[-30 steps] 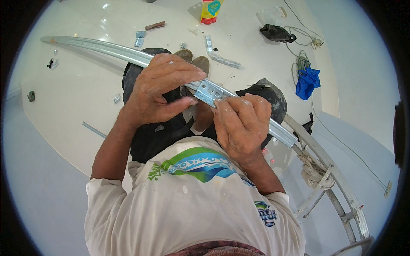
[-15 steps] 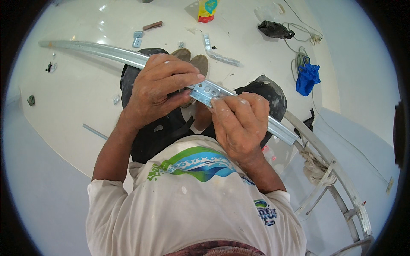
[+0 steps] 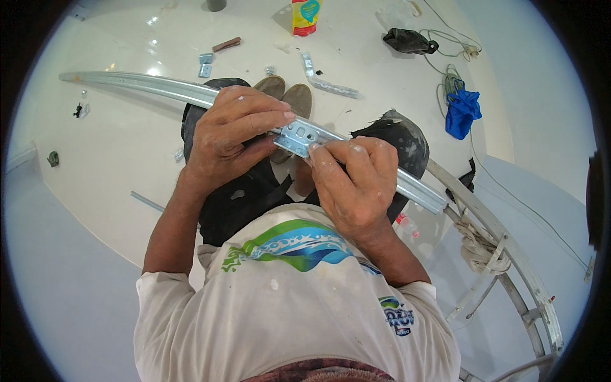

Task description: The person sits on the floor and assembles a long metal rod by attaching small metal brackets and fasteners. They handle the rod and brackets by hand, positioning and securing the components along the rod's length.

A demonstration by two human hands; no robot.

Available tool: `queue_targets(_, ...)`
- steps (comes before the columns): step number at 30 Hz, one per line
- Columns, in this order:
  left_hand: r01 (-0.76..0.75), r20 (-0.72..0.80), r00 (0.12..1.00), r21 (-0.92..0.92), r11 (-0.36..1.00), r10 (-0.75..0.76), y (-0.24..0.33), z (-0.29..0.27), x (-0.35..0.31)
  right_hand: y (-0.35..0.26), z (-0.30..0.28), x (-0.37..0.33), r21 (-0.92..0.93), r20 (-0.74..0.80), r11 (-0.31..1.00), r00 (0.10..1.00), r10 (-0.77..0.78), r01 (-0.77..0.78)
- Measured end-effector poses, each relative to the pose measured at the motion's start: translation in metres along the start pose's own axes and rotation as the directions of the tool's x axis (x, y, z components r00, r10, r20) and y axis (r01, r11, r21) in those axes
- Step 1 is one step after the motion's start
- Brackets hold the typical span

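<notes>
A long metal rail (image 3: pixel 149 83) lies slantwise across my lap, its left end far off and its right end near a ladder. Against its middle sits a small metal bracket (image 3: pixel 295 138) with several holes. My left hand (image 3: pixel 238 127) is closed round the rail just left of the bracket, the fingers over the top and the thumb at the bracket's left end. My right hand (image 3: pixel 356 172) pinches the bracket's lower right corner, its knuckles over the rail. Part of the rail is hidden behind both hands.
On the floor beyond my shoes (image 3: pixel 296 100) are a bent metal strip (image 3: pixel 332 84), small brackets (image 3: pixel 205 65), a brown strip (image 3: pixel 227 44) and a yellow pouch (image 3: pixel 305 18). To the right lie a black bag (image 3: pixel 409 41), a blue bag (image 3: pixel 463 114), cables and a metal ladder (image 3: pixel 531 274).
The bracket and my right hand have shifted slightly left along the rail. My left hand keeps its hold, and the whole view has moved a little.
</notes>
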State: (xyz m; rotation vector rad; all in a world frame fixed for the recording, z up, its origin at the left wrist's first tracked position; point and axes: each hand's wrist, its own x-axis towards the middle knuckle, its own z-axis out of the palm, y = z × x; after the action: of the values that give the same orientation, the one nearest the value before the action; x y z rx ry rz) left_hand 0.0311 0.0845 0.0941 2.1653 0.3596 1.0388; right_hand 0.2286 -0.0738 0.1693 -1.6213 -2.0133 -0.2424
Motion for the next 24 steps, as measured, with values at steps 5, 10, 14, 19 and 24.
queue_targets(5,0.007,-0.022,1.0,-0.025,1.0,-0.007,0.0004,0.0008,0.0,-0.0013,0.0014,0.0006,0.001,-0.008,1.0,1.0,0.006,-0.006)
queue_targets(10,0.016,-0.011,1.0,-0.027,1.0,-0.016,0.0025,-0.0015,0.0026,-0.0017,-0.0003,0.0015,0.012,0.006,1.0,1.0,0.013,-0.013)
queue_targets(14,0.027,-0.009,1.0,-0.017,0.999,-0.027,0.0035,-0.0014,0.0008,-0.0013,-0.0016,0.0006,0.007,0.022,1.0,1.0,0.004,-0.004)
queue_targets(19,0.018,-0.011,1.0,-0.005,1.0,-0.018,0.0015,0.0,-0.0013,-0.0024,-0.0009,-0.0005,0.008,0.019,1.0,1.0,0.011,-0.011)
queue_targets(24,0.024,0.016,1.0,-0.019,1.0,-0.024,-0.0018,-0.0018,-0.003,-0.0016,-0.001,0.0009,0.005,0.017,1.0,1.0,0.012,-0.012)
